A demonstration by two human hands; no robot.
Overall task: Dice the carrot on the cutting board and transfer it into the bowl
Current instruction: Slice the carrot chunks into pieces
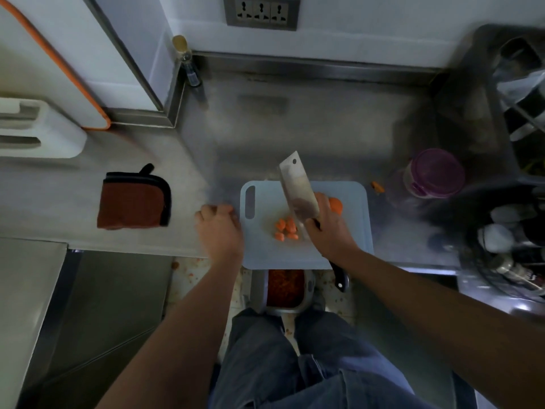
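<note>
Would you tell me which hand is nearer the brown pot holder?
Left: the left hand lies right of the pot holder; the right hand is farther right, gripping the cleaver over the cutting board.

A dim stainless-steel counter (324,119) runs beneath a pale wall (368,25) with a triple socket panel (261,11) — the pale floor (188,278) below is speckled orange.

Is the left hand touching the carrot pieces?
No, the left hand is at the edge of the cutting board, apart from the carrot pieces.
</note>
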